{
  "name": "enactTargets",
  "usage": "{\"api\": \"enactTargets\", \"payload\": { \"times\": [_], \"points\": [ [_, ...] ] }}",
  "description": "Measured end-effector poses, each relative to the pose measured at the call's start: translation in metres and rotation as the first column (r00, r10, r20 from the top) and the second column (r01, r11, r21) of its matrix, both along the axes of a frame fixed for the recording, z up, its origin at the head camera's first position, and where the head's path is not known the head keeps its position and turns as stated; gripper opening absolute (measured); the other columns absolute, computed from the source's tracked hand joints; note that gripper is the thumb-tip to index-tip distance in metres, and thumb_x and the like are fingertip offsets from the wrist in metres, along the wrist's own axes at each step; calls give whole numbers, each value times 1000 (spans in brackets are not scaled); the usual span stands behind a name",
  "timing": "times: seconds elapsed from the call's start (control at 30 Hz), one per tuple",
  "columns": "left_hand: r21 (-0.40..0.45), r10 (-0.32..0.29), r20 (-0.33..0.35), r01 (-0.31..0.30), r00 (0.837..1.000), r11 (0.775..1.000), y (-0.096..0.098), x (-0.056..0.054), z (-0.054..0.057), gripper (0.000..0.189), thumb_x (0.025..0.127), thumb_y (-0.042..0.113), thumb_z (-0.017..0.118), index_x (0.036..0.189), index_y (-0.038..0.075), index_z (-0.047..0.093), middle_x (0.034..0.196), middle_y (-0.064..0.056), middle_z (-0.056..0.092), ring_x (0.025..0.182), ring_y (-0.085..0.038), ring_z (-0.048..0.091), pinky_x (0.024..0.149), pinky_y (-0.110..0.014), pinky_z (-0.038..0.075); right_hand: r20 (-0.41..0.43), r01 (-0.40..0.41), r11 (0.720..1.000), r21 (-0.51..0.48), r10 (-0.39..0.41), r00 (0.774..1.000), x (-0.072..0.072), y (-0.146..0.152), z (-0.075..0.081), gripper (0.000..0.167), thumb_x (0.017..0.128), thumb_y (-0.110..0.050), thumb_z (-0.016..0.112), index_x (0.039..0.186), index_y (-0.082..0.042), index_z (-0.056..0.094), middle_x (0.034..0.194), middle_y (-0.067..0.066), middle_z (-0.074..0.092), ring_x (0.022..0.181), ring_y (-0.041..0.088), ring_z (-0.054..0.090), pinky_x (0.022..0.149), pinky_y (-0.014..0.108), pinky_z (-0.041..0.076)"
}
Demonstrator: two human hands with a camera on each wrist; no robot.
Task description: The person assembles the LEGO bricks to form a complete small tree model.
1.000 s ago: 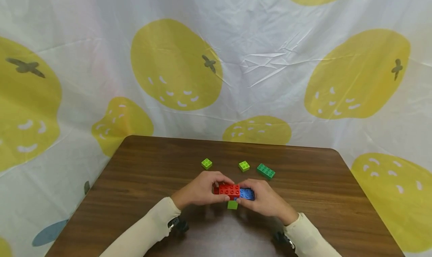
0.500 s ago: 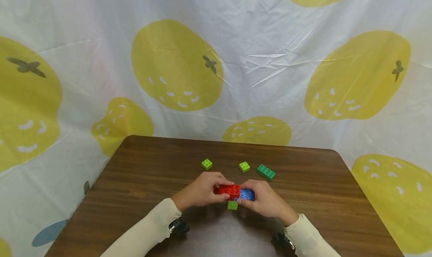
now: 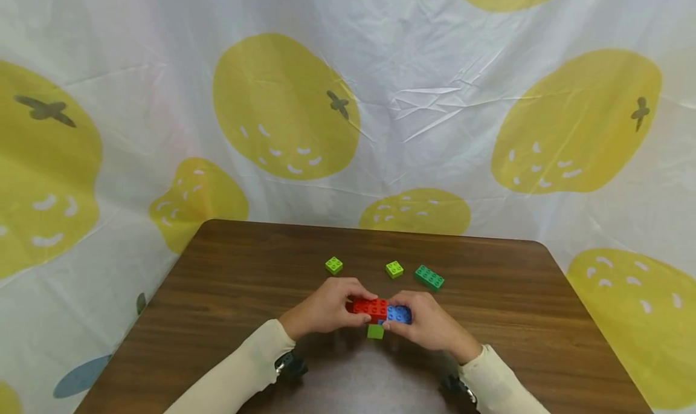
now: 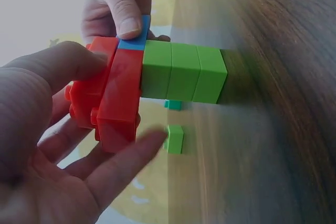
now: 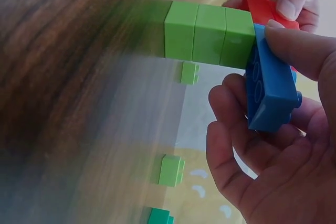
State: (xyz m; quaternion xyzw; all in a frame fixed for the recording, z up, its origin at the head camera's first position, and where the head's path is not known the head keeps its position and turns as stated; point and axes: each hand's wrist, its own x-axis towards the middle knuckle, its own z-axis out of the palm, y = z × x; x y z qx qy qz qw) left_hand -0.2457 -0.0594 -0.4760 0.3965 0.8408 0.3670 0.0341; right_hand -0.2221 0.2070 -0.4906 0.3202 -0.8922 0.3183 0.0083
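Observation:
Three light green toy bricks form a column (image 3: 375, 331) on the table, bearing a lower red brick (image 4: 122, 98) and a blue brick (image 5: 273, 85) end to end. An upper red brick (image 3: 372, 307) sits over them, its studs facing up. My left hand (image 3: 333, 306) grips the red bricks from the left, thumb on the near side, fingers on the far side. From the right, my right hand (image 3: 429, 322) pinches the blue brick, with the thumb on its near side close to the red. Bare blue studs show beyond the upper red brick's right end.
On the brown wooden table (image 3: 244, 263), behind the hands, lie two small light green bricks, a left one (image 3: 334, 265) and a right one (image 3: 394, 269). A longer dark green brick (image 3: 429, 277) is beside the right one. A lemon-print curtain (image 3: 413, 130) hangs behind the table.

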Motion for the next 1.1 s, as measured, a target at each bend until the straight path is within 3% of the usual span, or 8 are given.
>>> {"api": "enactTargets", "payload": {
  "times": [0.4, 0.63, 0.93, 1.1],
  "points": [
    [47, -9, 26, 8, 1000, 999, 0, -4, -8, 34, 88, 20, 86, 121, 14, 80, 103, 3, 76, 83, -2, 59, 72, -17, 54, -14, -16, 1000, 11, 16, 1000, -2, 1, -1, 30, 93, -37, 83, 110, -13, 76, 95, -7, 72, 78, 2, 57, 67, 21, 50],
    [73, -33, 16, 32, 999, 997, 1, -4, -6, 32, 86, 18, 88, 115, 11, 79, 102, -1, 77, 81, -2, 59, 71, -17, 55, -16, -24, 999, 21, 25, 1000, -3, 0, 2, 30, 92, -37, 84, 109, -14, 76, 93, -8, 71, 77, 2, 58, 66, 21, 50],
    [-15, -29, 25, 29, 999, 999, 2, -7, 1, 33, 87, 20, 87, 118, 14, 77, 102, 3, 76, 79, -3, 57, 69, -17, 51, -66, -44, 999, 4, 44, 997, -4, 2, 8, 25, 91, -33, 84, 110, -17, 78, 94, -10, 74, 80, 2, 62, 69, 22, 54],
    [-66, -21, 21, 22, 1000, 998, 0, -8, -1, 35, 89, 24, 87, 122, 16, 76, 105, 6, 75, 81, -1, 57, 71, -17, 52, -7, -45, 997, -56, 44, 999, -7, 7, 14, 26, 95, -28, 80, 116, -13, 77, 99, -6, 77, 84, 5, 70, 71, 25, 59]
  ]
}}
